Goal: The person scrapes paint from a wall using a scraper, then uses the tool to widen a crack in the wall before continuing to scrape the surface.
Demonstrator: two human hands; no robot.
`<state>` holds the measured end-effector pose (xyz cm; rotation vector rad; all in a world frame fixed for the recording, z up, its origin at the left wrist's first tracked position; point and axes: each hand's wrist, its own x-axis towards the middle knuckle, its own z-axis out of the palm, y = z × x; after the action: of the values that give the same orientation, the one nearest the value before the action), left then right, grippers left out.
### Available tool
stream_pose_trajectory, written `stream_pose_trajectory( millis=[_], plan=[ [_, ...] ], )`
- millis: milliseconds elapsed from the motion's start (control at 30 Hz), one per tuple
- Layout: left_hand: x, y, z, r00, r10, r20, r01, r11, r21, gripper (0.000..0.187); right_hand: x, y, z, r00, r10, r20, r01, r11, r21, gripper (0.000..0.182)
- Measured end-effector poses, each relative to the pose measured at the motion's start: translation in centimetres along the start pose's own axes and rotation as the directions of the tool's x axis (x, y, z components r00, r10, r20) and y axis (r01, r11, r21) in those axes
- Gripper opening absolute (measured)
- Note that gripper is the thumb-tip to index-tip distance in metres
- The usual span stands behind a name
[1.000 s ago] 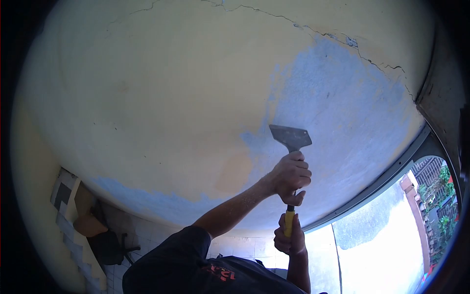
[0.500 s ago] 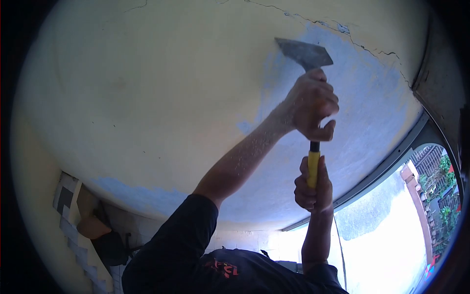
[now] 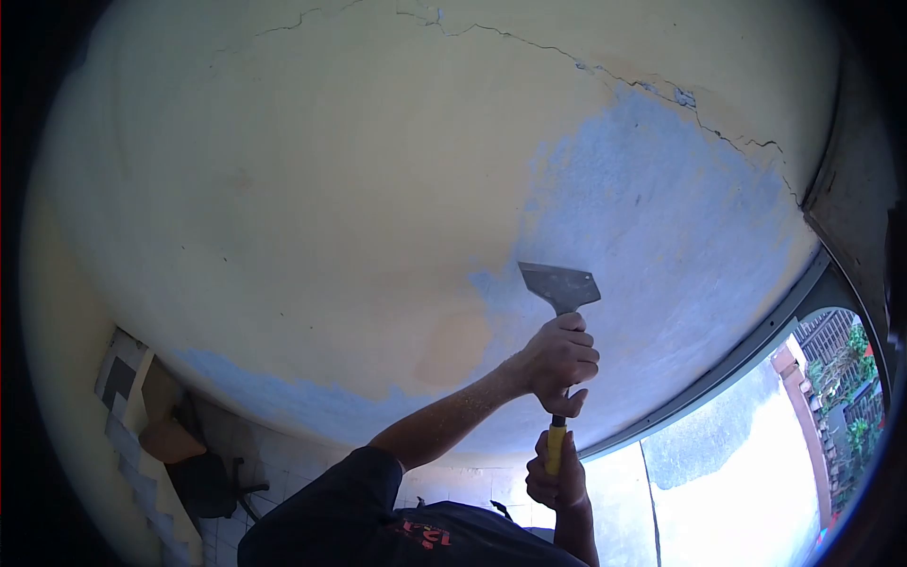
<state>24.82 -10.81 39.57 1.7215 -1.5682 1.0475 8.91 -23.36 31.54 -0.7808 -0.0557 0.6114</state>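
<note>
A long-handled wall scraper [image 3: 559, 283] has its wide metal blade against the wall, at the left edge of a blue patch [image 3: 652, 180] in the cream paint. My left hand [image 3: 562, 362] is wrapped round the shaft just below the blade, its thumb apart from the other fingers. Lower down, my right hand [image 3: 559, 472] grips the yellow handle [image 3: 556, 450]. Fine pale dust speckles my left forearm [image 3: 453, 420].
A jagged crack [image 3: 539, 44] runs across the wall beyond the blade. Another blue strip [image 3: 283, 392] shows at lower left, near a dark chair [image 3: 203, 484]. At right, a grey frame [image 3: 699, 392] borders a bright opening with a fence and plants [image 3: 855, 430].
Both hands have drawn the scraper down the view, from close to the crack to the lower left edge of the blue patch. Both keep their hold.
</note>
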Motion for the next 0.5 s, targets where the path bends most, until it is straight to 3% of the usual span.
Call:
stream_pose_trajectory(
  millis=[300,433,500],
  plan=[
    [6.9,-3.7,-3.8,0.983,0.178,-0.041,-0.171,0.975,0.144,0.023,2.8,-5.8,2.5,0.988,-0.115,0.105,0.122,0.991,-0.059,0.050],
    [11.6,-5.3,-6.4,0.962,0.262,-0.075,-0.237,0.940,0.244,0.021,3.9,-9.8,5.3,0.948,-0.243,0.207,0.278,0.947,-0.161,0.049],
    [12.9,-5.3,-7.3,0.968,0.252,-0.005,-0.238,0.920,0.312,0.021,4.0,-10.6,6.0,0.929,-0.263,0.261,0.310,0.937,-0.160,0.048]
  ],
)
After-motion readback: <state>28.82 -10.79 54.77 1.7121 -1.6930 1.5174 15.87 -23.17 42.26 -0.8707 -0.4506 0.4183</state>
